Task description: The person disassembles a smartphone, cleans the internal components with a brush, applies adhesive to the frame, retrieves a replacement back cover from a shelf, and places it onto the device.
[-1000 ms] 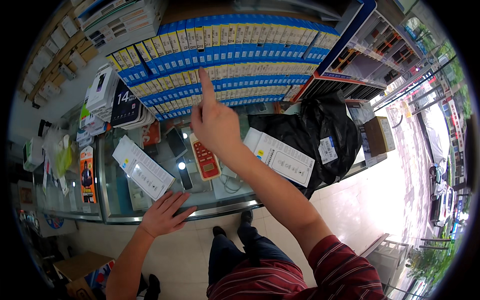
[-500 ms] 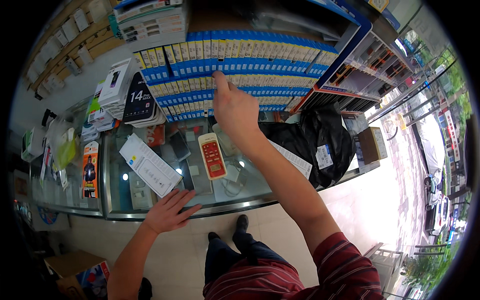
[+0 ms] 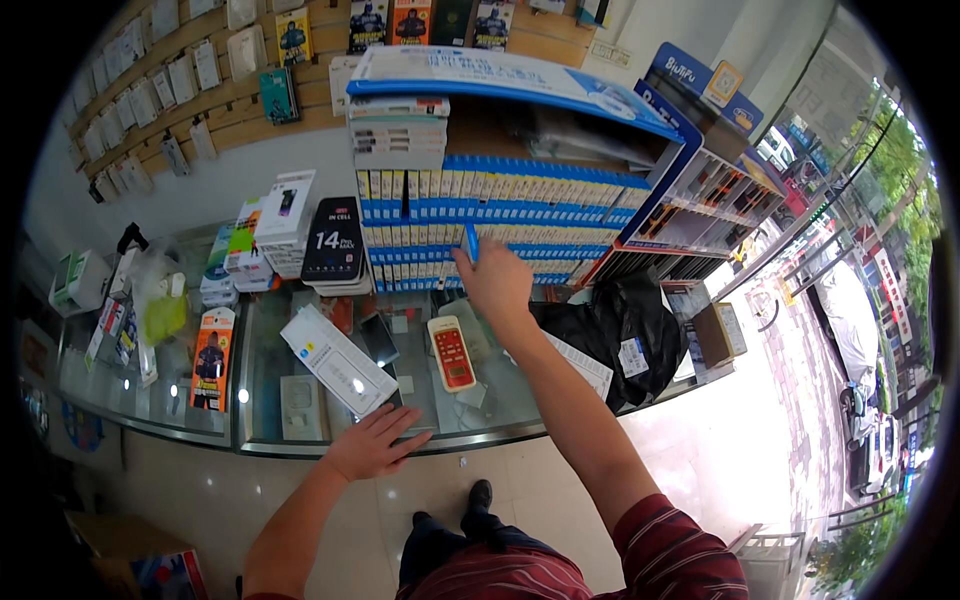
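My right hand (image 3: 495, 280) grips a narrow blue box (image 3: 472, 242), pulled partly out from the middle tier of rows of blue boxes (image 3: 540, 190) with pale labels. My left hand (image 3: 372, 445) lies open with spread fingers at the glass counter's front edge (image 3: 460, 440), just below a white package (image 3: 338, 358). Between the hands, a cream-and-red remote-like device (image 3: 452, 352) rests on the counter. A black plastic bag (image 3: 645, 355) and a second white package lie beside my right forearm, which partly covers that package.
Stacks of boxes (image 3: 280, 235) and an orange package (image 3: 212, 365) stand on the left. Above is a slatted wall with hanging accessories (image 3: 180, 85). A tiered rack (image 3: 700, 190) and cardboard box (image 3: 725, 325) are on the right, beside the entrance to the street. A tiled floor (image 3: 450, 500) is below.
My right fingers have gone from pointing along the rows to gripping a blue box and drawing it outward. The view has tilted up, showing more wall. My left hand stays at the counter edge.
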### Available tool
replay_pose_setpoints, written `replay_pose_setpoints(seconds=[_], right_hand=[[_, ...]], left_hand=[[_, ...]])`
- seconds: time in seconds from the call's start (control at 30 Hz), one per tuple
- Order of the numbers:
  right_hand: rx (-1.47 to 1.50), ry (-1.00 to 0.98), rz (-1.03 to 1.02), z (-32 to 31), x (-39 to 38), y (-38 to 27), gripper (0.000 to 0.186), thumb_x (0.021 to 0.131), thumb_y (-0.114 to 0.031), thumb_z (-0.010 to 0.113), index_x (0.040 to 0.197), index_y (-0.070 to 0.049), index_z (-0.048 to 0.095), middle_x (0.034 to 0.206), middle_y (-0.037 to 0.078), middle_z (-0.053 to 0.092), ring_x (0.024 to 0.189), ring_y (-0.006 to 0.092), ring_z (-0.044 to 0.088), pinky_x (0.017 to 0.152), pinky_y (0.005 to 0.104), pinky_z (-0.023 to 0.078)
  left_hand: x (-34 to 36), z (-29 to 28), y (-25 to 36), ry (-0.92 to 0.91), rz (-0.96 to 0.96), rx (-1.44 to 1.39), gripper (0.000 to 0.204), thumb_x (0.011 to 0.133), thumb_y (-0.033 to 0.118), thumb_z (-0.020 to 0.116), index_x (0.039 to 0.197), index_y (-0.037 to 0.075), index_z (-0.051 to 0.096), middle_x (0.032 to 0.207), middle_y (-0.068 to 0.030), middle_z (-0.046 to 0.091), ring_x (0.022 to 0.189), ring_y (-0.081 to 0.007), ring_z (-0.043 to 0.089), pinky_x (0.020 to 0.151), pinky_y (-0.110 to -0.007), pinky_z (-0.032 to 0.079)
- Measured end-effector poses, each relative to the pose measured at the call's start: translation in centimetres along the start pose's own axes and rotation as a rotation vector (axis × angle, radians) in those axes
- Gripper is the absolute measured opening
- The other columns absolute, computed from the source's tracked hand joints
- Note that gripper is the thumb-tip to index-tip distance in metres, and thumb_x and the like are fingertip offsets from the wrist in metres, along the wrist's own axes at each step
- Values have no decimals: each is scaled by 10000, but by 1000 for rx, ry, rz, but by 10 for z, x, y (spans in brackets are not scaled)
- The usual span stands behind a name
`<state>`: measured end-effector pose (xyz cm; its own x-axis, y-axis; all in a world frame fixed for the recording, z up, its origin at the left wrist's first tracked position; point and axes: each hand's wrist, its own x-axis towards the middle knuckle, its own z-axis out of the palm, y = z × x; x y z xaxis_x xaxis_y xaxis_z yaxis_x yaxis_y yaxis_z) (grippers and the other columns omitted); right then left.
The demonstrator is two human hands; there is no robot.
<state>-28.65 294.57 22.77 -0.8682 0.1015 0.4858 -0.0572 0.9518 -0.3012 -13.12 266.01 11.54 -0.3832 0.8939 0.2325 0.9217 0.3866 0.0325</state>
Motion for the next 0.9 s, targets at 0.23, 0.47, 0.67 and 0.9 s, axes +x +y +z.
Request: replay_pose_setpoints(seconds=[0.23, 0.47, 0.67, 0.9], right_hand=[[215, -41, 159, -82, -124, -17, 286, 944, -314, 670, 859, -42, 692, 782, 171, 700, 707, 396, 690, 649, 479, 536], [918, -672, 602, -161, -273, 62, 304, 960, -297, 745, 1073, -15, 754, 820, 11, 680, 766, 89, 613, 663, 258, 486], [914, -636, 685, -169, -321, 70, 336, 962, -246, 753, 1159, 20, 700, 944, 44, 709, 883, 113, 662, 765, 274, 537], [980, -563, 714, -153, -294, 77, 329, 939, -145, 771, 1197, 20, 649, 998, 70, 716, 898, 147, 701, 793, 294, 570]], left_hand=[[-16, -7, -3, 107, 10, -78, 678, 878, 287, 732, 1503, 165, 499, 1500, -130, 518, 1337, -302, 544, 1164, -460, 423], [33, -7, 52, 673, -645, -1463, 478, 1047, 187, 607, 1497, 63, 505, 1380, -112, 604, 1178, -223, 633, 979, -398, 545], [26, -20, 112, 277, -686, -1785, 323, 1083, 129, 548, 1361, -6, 638, 1104, -81, 736, 930, -142, 702, 792, -286, 591], [16, -31, 97, -12, -724, -1693, 317, 1071, 81, 539, 1353, -28, 633, 1140, -108, 732, 971, -182, 728, 894, -329, 612]])
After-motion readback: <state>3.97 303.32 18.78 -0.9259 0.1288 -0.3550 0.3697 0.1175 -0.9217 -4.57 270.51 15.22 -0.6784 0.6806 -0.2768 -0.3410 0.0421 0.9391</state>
